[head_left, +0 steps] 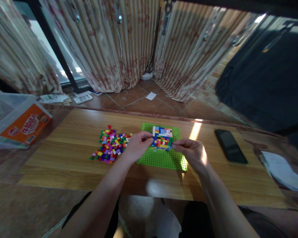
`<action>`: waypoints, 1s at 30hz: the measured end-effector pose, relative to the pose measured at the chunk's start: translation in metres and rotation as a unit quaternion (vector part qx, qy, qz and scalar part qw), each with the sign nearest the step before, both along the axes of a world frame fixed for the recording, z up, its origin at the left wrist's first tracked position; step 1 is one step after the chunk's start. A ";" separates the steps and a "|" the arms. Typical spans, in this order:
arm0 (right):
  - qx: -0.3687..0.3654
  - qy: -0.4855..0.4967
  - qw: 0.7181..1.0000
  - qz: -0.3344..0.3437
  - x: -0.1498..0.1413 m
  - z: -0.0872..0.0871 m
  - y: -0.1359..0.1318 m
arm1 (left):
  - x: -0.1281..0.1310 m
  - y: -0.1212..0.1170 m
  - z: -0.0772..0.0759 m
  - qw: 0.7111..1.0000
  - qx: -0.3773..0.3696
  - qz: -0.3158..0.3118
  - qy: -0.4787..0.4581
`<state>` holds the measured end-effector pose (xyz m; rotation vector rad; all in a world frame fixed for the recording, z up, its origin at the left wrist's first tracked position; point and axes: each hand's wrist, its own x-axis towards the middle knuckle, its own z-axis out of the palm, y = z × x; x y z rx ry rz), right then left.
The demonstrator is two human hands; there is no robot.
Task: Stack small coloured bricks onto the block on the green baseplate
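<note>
A block of small multicoloured toy bricks (162, 136) stands on a green studded baseplate (161, 162). My left hand (137, 145) is at the block's left side, thumb and forefinger bent against its edge. At the lower right corner of the block is my right hand (192, 152), its thumb and fingertips pinched together. Whether a small brick sits between those right fingertips is too small to tell. Loose toy bricks (111, 145) of many colours lie in a heap left of the baseplate, partly behind my left hand.
The wooden table (72, 148) also bears a black phone (230, 146) at the right. A clear plastic box (15, 120) with an orange label is at the far left. White papers (285, 170) lie beyond the right end. Curtains (129, 43) hang behind.
</note>
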<state>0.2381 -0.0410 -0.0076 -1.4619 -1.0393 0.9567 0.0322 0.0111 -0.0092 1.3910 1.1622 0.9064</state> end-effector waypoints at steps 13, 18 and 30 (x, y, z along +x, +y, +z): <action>0.021 -0.007 0.999 -0.037 0.005 0.007 0.000 | -0.049 0.018 0.007 0.981 0.094 0.044 0.161; 0.039 -0.026 0.997 -0.054 0.002 0.009 -0.001 | -0.060 0.019 0.012 0.922 0.157 0.013 0.353; 0.032 -0.093 0.995 -0.024 -0.003 0.007 -0.006 | -0.035 0.009 0.011 0.851 0.235 -0.061 0.465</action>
